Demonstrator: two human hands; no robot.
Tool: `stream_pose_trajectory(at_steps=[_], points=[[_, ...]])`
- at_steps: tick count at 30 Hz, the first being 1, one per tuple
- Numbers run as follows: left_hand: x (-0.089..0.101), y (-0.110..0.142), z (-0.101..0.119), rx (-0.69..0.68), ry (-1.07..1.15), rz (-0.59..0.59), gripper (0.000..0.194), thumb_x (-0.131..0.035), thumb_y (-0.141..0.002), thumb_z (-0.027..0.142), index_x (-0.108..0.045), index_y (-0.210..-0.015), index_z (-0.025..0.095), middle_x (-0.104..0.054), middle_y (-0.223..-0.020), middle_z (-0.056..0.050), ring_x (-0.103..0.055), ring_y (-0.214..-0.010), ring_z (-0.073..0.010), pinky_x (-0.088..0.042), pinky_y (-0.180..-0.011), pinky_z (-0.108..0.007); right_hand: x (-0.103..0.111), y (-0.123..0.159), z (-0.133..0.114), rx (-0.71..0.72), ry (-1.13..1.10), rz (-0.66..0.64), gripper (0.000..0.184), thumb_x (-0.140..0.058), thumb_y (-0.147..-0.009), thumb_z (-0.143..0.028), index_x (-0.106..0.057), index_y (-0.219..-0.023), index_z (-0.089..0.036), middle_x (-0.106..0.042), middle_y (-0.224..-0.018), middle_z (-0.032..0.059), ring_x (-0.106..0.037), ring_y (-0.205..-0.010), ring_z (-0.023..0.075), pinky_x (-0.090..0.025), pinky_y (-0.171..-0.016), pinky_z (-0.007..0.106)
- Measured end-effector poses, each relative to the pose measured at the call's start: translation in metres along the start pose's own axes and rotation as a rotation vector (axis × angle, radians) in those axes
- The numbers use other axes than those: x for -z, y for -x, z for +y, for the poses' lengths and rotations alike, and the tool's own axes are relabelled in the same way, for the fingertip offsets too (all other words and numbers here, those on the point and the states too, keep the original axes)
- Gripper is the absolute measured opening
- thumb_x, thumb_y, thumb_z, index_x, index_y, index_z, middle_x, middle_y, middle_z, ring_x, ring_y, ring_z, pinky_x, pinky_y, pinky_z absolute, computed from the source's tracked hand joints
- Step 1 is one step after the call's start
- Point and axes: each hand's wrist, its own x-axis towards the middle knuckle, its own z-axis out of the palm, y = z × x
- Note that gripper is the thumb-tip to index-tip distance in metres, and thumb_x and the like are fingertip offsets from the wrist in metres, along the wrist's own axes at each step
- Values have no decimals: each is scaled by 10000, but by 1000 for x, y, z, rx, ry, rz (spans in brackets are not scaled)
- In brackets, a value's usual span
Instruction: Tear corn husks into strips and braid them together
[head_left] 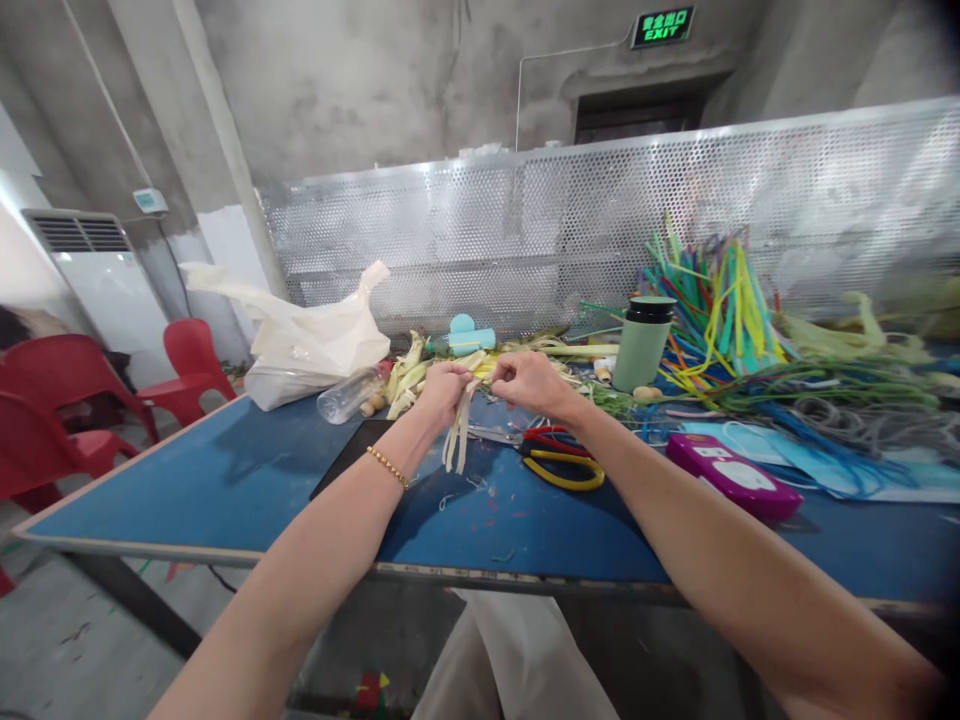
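Blue tabletop [217,490] before a perforated metal screen [442,235], where a person's two bare hands meet over a small bunch of pale strips [459,440].
Near the middle of the tabletop, the left hand [444,388] pinches the pale strips, whose loose ends hang down below its fingers; the right hand [534,382] is just beside it, fingers curled, and whether it grips a strand cannot be told. Below and between the forearms lie scissors [523,445] with red and yellow handles, blades pointing toward the strips. To the left sit a clear bottle [349,396] on its side and a cream plastic bag [319,342]. To the right, a green tumbler [642,350] stands upright, near a heap of bright-coloured strands [739,315] and a purple device [727,476].
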Motion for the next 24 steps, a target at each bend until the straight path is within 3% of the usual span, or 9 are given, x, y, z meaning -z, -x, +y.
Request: stream_pose_trajectory(at_steps=[6,12,19,24], points=[[-5,4,4,9,-13,42,180,-535,-677,-24,-495,-632,145,-492,-443,28,-455,-345,-98,-342,-411,-222,5,0,-6,-104,-149,-95,61,-542,-650,-176,-560,-595,-160,-581,-462,-20,-583,-412,123,-393,-436,198],[-5,8,3,-40,-26,-74,155,-589,-717,34,-509,-641,143,-496,-458,30,-484,-393,-95,-372,-444,-215,2,-2,0,-177,-350,-195,78,-526,-677,-175,-594,-643,-159,-640,-551,14,-621,-465,142,-440,-388,193],[-1,6,0,-169,-99,-93,114,-624,-712,99,-530,-667,145,-512,-495,35,-450,-421,-75,-324,-451,-200,5,-3,-1,-329,-379,-114,225,-553,-782,-312,-605,-642,-144,-679,-644,73,-619,-460,141,-439,-349,193],[1,7,3,-212,-142,-104,91,-638,-679,129,-550,-656,142,-502,-504,39,-415,-441,-67,-290,-460,-209,1,-1,2,-185,-362,-99,203,-585,-773,-306,-565,-633,-160,-632,-575,34,-607,-449,136,-431,-368,193]])
